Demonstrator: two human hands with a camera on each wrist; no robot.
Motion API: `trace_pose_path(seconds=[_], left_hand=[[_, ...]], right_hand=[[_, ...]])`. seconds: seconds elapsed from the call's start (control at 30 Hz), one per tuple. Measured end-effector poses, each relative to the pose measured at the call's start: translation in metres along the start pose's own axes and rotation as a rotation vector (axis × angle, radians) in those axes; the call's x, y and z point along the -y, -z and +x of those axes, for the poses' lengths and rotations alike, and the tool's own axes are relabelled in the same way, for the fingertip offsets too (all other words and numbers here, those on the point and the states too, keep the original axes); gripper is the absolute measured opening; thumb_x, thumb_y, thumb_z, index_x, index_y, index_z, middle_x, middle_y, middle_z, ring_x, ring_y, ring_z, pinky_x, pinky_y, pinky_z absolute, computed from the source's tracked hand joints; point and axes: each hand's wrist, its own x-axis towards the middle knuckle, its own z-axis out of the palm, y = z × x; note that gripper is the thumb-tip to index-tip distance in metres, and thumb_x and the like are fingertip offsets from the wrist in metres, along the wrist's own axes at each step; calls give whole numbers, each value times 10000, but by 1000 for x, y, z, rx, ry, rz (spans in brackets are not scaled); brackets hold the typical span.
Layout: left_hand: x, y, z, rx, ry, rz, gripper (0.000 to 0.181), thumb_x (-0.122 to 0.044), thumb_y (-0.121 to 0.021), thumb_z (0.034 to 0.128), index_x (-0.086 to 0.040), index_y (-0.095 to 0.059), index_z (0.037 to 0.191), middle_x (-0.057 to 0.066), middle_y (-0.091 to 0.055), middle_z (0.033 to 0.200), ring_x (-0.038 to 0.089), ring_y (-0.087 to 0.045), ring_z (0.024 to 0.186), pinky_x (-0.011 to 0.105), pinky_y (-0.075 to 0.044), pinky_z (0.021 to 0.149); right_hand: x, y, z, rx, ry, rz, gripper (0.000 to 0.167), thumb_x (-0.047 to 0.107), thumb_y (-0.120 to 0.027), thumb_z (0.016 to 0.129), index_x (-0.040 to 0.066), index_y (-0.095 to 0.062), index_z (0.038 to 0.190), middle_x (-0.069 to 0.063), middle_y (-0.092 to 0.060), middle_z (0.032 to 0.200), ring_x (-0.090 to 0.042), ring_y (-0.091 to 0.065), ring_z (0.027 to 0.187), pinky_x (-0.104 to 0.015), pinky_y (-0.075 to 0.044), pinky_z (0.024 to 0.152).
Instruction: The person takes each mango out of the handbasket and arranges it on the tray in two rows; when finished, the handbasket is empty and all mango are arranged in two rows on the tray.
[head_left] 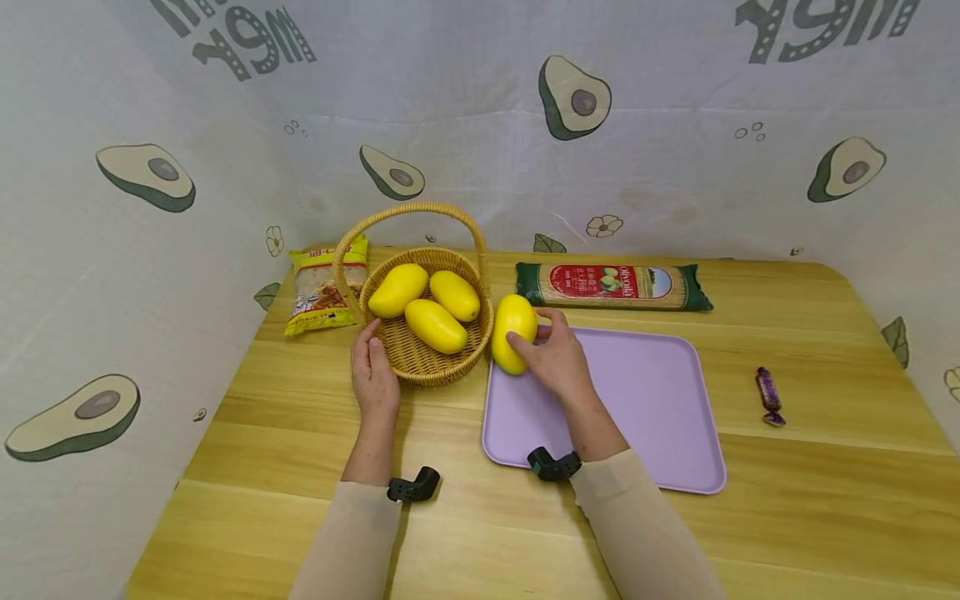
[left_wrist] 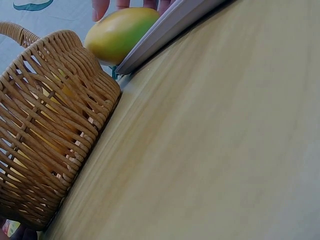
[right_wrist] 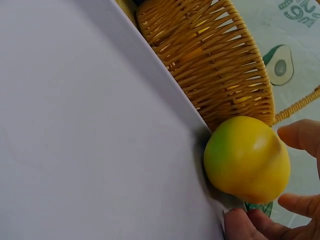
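Near the far left corner of the lavender tray (head_left: 637, 400), my right hand (head_left: 558, 358) holds a yellow mango (head_left: 514, 333) between thumb and fingers. The right wrist view shows that mango (right_wrist: 247, 160) with a greenish patch, at the tray's edge beside the basket. A wicker basket (head_left: 420, 367) with an arched handle contains three more mangoes (head_left: 435, 326). My left hand (head_left: 375, 375) rests against the basket's left front side, its fingers extended along the wall. In the left wrist view, the basket (left_wrist: 55, 125) hides most of that hand.
A yellow snack bag (head_left: 322, 287) lies left of the basket, partly behind its handle. A green-ended pasta packet (head_left: 611, 286) lies behind the tray. Right of the tray is a purple-wrapped candy (head_left: 769, 396). An avocado-print curtain (head_left: 480, 125) borders the wooden table (head_left: 262, 467).
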Motion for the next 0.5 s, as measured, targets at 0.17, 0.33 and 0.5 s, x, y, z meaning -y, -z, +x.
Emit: trace_pose_path(seconds=[0.17, 0.33, 0.5], left_hand=[[0, 0, 0, -6, -8, -6, 399, -225, -345, 1119, -93, -540, 1441, 121, -449, 1531, 287, -342, 1500, 490, -239, 1236], [-1, 0, -1, -9, 2, -1, 400, -239, -356, 1118, -87, -540, 1440, 128, -443, 1544, 298, -340, 1503, 499, -235, 1237], [-2, 0, -1, -9, 3, -16, 393, -219, -368, 1113, -83, -543, 1438, 128, -449, 1540, 296, -347, 1498, 499, -242, 1235]], right_hand=[[5, 6, -3, -55, 57, -16, 766, 454, -698, 918, 118, -383, 1530, -210, -573, 1388, -390, -582, 1212, -535, -485, 995], [18, 13, -12, -96, 156, -36, 758, 415, -724, 919, 153, -382, 1543, -182, -512, 1433, -371, -580, 1212, -526, -516, 971], [33, 15, -28, -76, 278, -94, 724, 371, -760, 905, 155, -428, 1511, -177, -483, 1463, -383, -562, 1248, -542, -512, 981]])
